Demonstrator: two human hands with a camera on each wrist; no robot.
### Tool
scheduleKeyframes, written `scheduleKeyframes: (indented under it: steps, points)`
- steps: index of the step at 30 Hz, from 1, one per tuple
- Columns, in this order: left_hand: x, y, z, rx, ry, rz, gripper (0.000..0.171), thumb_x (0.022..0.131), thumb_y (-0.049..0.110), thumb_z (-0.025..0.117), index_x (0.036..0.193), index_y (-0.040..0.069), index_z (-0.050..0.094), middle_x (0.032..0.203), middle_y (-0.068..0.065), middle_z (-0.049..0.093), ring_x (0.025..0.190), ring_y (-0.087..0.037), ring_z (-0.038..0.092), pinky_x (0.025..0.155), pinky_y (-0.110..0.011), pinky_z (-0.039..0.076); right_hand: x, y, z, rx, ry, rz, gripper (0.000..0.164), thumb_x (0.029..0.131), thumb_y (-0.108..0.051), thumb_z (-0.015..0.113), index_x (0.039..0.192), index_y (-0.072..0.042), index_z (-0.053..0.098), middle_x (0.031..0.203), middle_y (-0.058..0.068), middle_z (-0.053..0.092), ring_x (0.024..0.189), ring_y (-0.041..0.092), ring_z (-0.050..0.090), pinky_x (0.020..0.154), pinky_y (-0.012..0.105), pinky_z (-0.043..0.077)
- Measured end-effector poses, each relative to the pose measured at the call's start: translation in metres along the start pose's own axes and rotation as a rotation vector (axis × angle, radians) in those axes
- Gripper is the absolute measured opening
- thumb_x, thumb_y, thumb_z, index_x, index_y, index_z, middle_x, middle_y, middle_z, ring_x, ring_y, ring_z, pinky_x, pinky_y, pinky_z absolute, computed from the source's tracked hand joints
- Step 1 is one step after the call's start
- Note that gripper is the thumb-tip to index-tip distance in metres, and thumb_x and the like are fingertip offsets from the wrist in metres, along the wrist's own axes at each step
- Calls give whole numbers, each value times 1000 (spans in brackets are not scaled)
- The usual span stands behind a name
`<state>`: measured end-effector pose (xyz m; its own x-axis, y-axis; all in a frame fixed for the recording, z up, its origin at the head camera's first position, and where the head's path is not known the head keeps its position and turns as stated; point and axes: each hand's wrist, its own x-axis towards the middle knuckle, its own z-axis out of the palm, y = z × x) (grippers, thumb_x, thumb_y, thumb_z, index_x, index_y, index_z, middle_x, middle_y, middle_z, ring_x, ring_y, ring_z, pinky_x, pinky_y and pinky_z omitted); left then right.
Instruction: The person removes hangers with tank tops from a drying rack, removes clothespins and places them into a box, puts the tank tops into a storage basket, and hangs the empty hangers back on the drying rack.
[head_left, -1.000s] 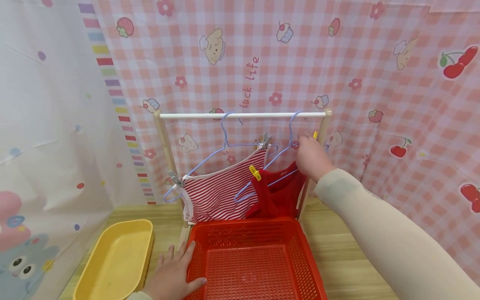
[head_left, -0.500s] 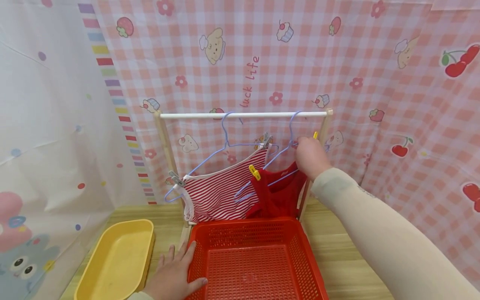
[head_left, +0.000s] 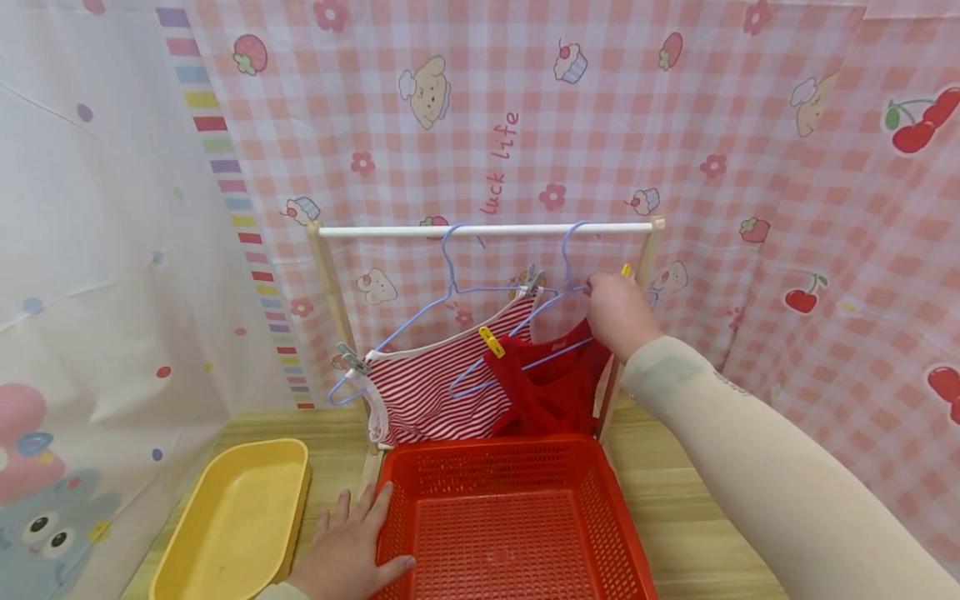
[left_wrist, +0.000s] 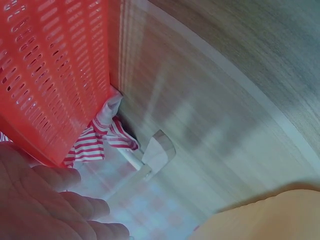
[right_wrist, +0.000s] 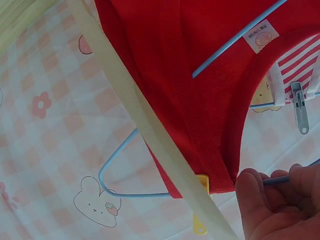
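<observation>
My right hand [head_left: 619, 315] pinches the right arm of a blue hanger [head_left: 567, 258] between thumb and fingers, as the right wrist view shows close up. This hanger hooks over the white rod [head_left: 510, 231] and bears a red sleeveless top [head_left: 566, 392]. Yellow clothespins [head_left: 491, 342] fasten the top, one at each shoulder. To its left hangs a red-and-white striped top [head_left: 442, 387] on another blue hanger [head_left: 452, 267], held by grey clothespins [head_left: 352, 358]. My left hand [head_left: 345, 546] lies spread, fingers straight, against the left rim of a red basket [head_left: 626, 533].
The rod rests on a wooden frame [head_left: 330, 279] standing behind the basket. On the left of the wooden table [head_left: 697, 508] sits a yellow tray [head_left: 296, 483]. A pink checked cloth [head_left: 622, 125] hangs close behind, and a white printed cloth [head_left: 112, 250] on the left.
The hanger with the red top has slid a little left along the rod, my right hand moving with it. My left hand and the striped top stay where they were.
</observation>
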<state>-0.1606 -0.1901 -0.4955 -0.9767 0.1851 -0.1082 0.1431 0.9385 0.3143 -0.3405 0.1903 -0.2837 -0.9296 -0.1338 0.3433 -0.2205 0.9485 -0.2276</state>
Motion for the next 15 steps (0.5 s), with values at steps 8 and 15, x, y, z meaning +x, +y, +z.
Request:
scheduleKeyframes:
  steps: [8,15]
  points:
    - [-1,0,-1,0,-12,-2,106,84,68,76,162,7,38,167,-22,38,147,-67,30,111,-86,23,3,-8,2,-4,12,-16,27,108,-13,49,105,3,71,104,27,75,105,47,70,95,58,56]
    - [0,-1,-1,-4,-5,9,105,84,67,76,162,7,38,166,-23,39,146,-68,30,111,-86,22,2,-9,7,-64,88,-101,24,106,-18,57,104,-2,76,106,22,78,108,45,69,107,57,47]
